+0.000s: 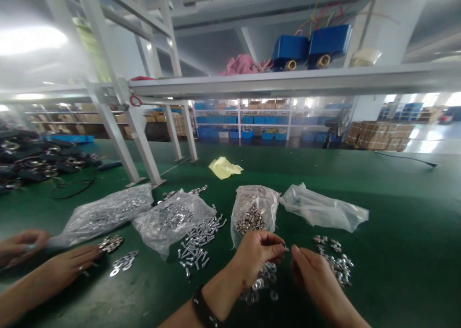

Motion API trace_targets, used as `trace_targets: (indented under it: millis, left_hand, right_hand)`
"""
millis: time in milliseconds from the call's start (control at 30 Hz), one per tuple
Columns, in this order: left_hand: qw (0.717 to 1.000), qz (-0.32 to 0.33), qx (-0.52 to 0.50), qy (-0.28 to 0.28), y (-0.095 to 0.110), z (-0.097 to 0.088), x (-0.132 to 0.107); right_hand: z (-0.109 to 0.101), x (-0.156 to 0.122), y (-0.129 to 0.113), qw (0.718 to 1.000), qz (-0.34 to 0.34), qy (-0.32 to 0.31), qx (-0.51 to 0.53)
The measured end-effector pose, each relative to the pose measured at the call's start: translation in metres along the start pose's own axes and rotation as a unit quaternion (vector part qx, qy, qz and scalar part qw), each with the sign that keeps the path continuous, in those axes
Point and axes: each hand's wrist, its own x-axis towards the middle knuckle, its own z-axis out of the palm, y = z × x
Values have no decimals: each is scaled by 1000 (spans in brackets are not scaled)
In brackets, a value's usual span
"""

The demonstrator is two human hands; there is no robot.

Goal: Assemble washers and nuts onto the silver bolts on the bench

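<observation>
Left hand (257,253): grip closed, pinching a small metal piece (286,248), too small to identify. Right hand (311,273): fingertips just beside the piece; cannot tell whether this grip is closed on anything. Under the left hand, a heap of washers (261,284) on the green tabletop (396,270). Just right of the right hand, loose metal fittings (334,263). Ahead, nuts (251,220) in a plastic bag (266,198). Further left, loose bolts (194,246). Another person's hands (66,265) at left edge, near more washers (122,261).
</observation>
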Motion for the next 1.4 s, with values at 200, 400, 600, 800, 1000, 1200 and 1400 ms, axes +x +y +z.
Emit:
trace_targets:
  millis: [200,400,600,800,1000,1200,1400]
  left_hand:
    - [1000,-3,3,-9,0,0,1]
    - [998,2,61,-23,10,1,-3]
    - [873,72,405,262,36,-76,6]
    - [739,14,575,352,16,-138,23]
    - [671,-8,659,341,0,-137,37]
    - [652,56,677,337,30,-111,19]
    - [825,177,536,16,37,-24,-15]
  right_hand:
    - [0,6,3,994,-97,31,41]
    - [-15,2,-2,995,-72,58,-48]
    - [-33,0,-1,949,-3,249,-191]
    - [-13,-7,-7,972,-80,168,-144]
    - [-7,-7,-5,977,-95,137,-133]
    - [-6,-1,5,972,-128,141,-134]
    - [3,0,8,970,-207,72,-103]
